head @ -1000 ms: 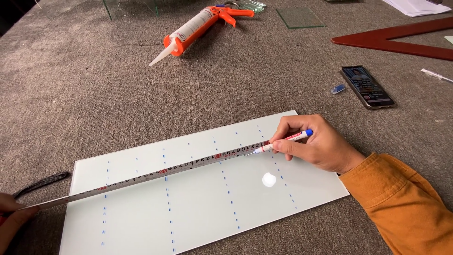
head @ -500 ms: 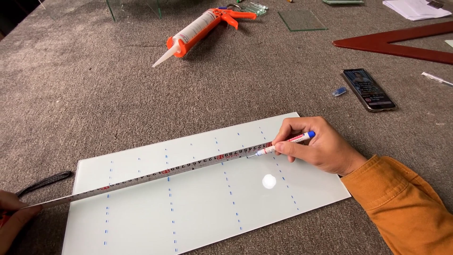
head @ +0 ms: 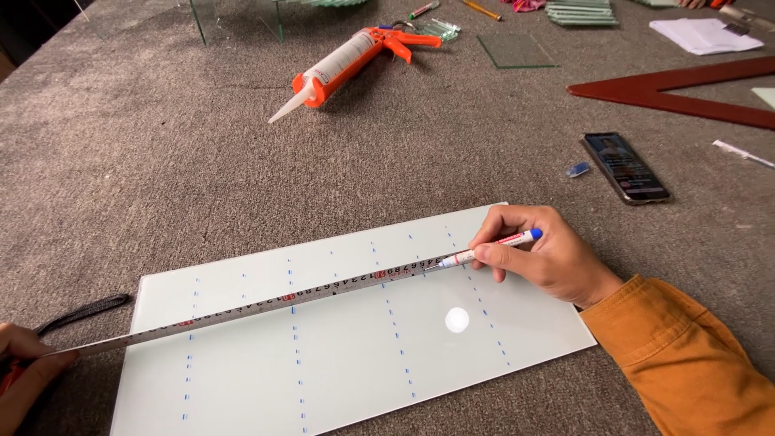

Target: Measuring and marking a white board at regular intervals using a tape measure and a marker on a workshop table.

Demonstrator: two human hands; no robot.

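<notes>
Several dashed blue columns already mark the glass sheet point(head: 339, 355); right hand point(head: 537, 258) fingers pinch a marker point(head: 490, 248) at the tape measure point(head: 266, 303), left hand point(head: 24, 371) closed on its end.

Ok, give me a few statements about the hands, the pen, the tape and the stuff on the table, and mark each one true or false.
1. The right hand holds a marker pen with its tip at the tape measure. True.
2. The tape measure lies stretched across a white glass panel. True.
3. The panel is unmarked. False: rows of short blue dashes run across it.
4. The orange caulking gun lies on the panel. False: it lies on the grey carpeted table, well beyond the panel.
5. A phone lies face up, right of the panel. True.
6. The left hand holds the phone. False: it holds the tape's end.
</notes>
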